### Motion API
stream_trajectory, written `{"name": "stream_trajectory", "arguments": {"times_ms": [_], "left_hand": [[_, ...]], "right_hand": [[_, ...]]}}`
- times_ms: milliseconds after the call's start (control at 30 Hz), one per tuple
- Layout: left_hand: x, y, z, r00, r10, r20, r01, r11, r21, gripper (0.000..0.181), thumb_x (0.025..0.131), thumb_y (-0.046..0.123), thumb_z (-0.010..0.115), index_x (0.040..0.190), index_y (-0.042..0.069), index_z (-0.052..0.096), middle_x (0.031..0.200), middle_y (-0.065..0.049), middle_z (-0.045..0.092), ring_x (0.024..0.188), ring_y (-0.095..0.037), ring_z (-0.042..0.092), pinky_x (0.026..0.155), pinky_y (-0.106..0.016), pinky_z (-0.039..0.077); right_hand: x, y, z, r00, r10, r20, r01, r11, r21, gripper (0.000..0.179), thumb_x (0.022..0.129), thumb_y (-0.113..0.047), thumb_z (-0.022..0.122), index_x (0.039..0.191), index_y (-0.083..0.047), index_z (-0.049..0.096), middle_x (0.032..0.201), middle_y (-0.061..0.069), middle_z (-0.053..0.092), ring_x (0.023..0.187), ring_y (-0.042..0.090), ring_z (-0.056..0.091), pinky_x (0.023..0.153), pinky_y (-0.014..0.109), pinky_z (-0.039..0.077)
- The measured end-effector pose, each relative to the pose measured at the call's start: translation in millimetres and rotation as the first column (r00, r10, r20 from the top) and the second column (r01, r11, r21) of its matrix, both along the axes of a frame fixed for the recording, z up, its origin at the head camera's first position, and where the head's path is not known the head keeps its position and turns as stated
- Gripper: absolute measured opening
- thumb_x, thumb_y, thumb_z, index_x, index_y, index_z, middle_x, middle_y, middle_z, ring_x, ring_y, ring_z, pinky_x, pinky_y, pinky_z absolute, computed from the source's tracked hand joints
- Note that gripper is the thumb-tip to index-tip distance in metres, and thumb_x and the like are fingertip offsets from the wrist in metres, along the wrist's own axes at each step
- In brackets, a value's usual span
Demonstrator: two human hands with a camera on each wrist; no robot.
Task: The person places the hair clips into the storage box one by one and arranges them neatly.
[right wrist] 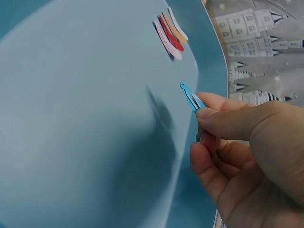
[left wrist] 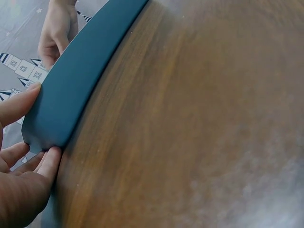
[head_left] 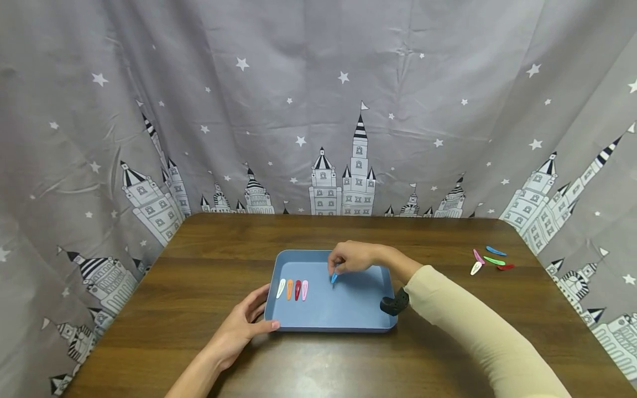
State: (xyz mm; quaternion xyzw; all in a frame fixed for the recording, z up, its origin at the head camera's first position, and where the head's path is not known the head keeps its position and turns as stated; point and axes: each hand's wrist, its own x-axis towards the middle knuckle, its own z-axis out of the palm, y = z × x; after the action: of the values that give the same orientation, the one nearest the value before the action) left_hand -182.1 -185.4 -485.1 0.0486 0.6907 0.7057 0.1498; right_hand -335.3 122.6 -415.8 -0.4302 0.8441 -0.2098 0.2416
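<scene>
My right hand (head_left: pixel 352 256) pinches a blue snap hair clip (right wrist: pixel 191 97) between thumb and forefinger. It hovers over the blue tray (head_left: pixel 338 320), and in the right wrist view the clip's shadow falls on the tray floor. At the tray's left front corner my left hand (head_left: pixel 244 320) grips the wall, thumb at the front and fingers along the side. Side by side in the tray's left part lie a white clip (head_left: pixel 281 288), an orange clip (head_left: pixel 290 289), a red clip (head_left: pixel 297 289) and a pink clip (head_left: pixel 305 290).
On the wooden table (head_left: pixel 214 249), to the tray's right, lie a loose blue clip (head_left: pixel 496 251), a green clip (head_left: pixel 495 261), a dark red clip (head_left: pixel 505 267), a magenta clip (head_left: pixel 478 256) and another white clip (head_left: pixel 476 268). A grey curtain (head_left: pixel 278 110) hangs behind the table.
</scene>
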Motion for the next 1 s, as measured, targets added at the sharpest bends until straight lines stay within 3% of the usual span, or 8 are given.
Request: {"name": "stream_trajectory", "arguments": {"times_ms": [333,733,1000], "left_hand": [[1.8,1.6,2.0,1.0,0.005,0.006,-0.005,1.0,-0.007,0.088,0.087,-0.002,0.08,0.16,0.003,0.031,0.163,-0.021,0.031,0.149,-0.039,0.031,0.114,-0.038,0.037],[2.8,0.6,2.2,1.0,0.011,0.002,-0.011,1.0,-0.003,0.087,0.088,-0.002,0.079,0.16,0.003,0.031,0.163,-0.021,0.031,0.149,-0.039,0.031,0.114,-0.038,0.037],[2.9,1.1,1.4,1.0,0.019,0.003,-0.019,1.0,-0.002,0.087,0.087,-0.002,0.08,0.16,0.002,0.031,0.163,-0.022,0.031,0.148,-0.039,0.031,0.114,-0.038,0.037]], "right_hand": [[2.0,-23.7,-13.4,0.999,-0.04,0.007,0.04,0.999,-0.011,0.012,0.097,-0.005,0.069,0.09,-0.015,0.069,0.071,-0.009,0.052,0.066,0.005,0.045,0.063,0.023,0.036],[-0.9,-43.5,-23.0,0.997,0.067,-0.034,-0.068,0.997,-0.028,0.008,0.096,-0.003,0.072,0.092,-0.01,0.074,0.071,-0.011,0.054,0.07,0.004,0.046,0.067,0.023,0.036],[0.7,-52.9,-29.9,0.997,0.056,-0.045,-0.056,0.998,-0.007,0.008,0.093,-0.005,0.078,0.09,-0.012,0.074,0.069,-0.011,0.053,0.065,0.004,0.047,0.061,0.021,0.036]]}}
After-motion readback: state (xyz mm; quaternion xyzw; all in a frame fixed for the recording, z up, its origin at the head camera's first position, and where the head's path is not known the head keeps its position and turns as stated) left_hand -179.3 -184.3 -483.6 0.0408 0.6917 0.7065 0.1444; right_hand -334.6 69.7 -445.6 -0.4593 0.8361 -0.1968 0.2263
